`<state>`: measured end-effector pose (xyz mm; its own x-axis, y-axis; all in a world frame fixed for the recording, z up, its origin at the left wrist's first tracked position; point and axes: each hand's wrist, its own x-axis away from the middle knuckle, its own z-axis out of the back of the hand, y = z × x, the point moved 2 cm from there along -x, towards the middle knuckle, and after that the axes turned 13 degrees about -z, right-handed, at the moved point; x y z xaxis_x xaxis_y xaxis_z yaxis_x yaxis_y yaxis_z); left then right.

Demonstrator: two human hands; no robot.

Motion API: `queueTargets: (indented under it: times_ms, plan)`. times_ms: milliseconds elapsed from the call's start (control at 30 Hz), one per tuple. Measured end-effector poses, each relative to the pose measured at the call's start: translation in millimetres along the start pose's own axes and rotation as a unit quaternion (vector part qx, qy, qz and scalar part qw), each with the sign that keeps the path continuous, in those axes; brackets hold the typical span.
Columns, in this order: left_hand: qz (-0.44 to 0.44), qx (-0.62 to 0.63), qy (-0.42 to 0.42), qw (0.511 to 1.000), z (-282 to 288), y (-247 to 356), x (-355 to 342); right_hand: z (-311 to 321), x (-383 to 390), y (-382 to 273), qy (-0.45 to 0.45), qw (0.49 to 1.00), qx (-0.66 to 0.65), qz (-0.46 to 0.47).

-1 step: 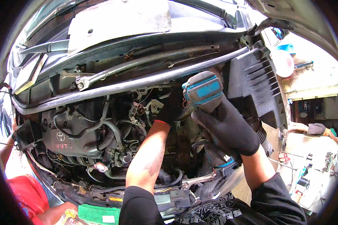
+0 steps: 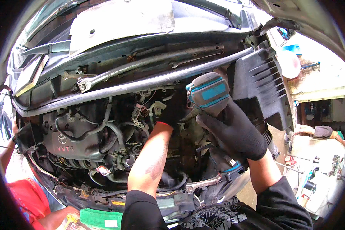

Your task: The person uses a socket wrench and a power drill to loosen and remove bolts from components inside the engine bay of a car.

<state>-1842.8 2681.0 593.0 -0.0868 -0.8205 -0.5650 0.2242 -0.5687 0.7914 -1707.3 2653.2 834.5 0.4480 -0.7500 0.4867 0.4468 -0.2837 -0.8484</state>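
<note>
In a dark work glove, my right hand (image 2: 239,132) is wrapped round the grip of a cordless power tool (image 2: 211,92). Its grey and blue battery end faces up, and the tool's nose is hidden below. My left hand (image 2: 175,109), gloved too with a red cuff, reaches down into the engine bay just left of the tool. Its fingers are lost in shadow, so what they touch is hidden. A black engine cover (image 2: 71,142) lies to the left of my hands, with hoses and wiring between. Beside the right hand sits a black ribbed plastic box (image 2: 258,84).
A long metal bar (image 2: 142,61) and an open-ended wrench (image 2: 197,60) lie in the cowl behind a grey rubber strip (image 2: 134,86). At the left is another person in a red shirt (image 2: 27,199). A green box (image 2: 99,218) lies at the front edge. Tools cover a bench (image 2: 299,147) on the right.
The power tool and my right hand have shifted very slightly to the right. Everything else looks the same.
</note>
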Motion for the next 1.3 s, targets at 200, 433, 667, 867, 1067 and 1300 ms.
queueTargets:
  times_ms: [200, 433, 667, 867, 1067, 1300]
  plan:
    - [0.056, -0.034, -0.069, 0.995, 32.6, 53.4, -31.0, 15.3, 23.9, -17.3, -0.002, 0.995, -0.052, -0.087]
    - [0.162, 0.000, -0.086, 0.983, 28.4, 36.9, -22.9, 38.1, 45.9, 11.4, 0.051, 0.993, -0.064, -0.084]
    - [-0.021, 0.046, 0.181, 0.982, -39.6, 10.1, 69.2, 75.0, 111.7, 126.4, 0.063, 0.950, 0.288, 0.103]
    - [0.102, -0.004, 0.179, 0.979, -30.4, 131.4, 104.1, -21.9, 179.6, 100.6, -0.146, 0.986, -0.053, -0.061]
    - [0.066, -0.116, 0.174, 0.976, -6.6, 227.4, 158.6, -38.4, 196.4, 90.3, -0.207, 0.977, 0.014, -0.055]
    - [0.121, -0.275, 0.167, 0.939, -8.2, 337.3, 211.0, -47.4, 262.5, 84.4, -0.254, 0.961, 0.101, 0.041]
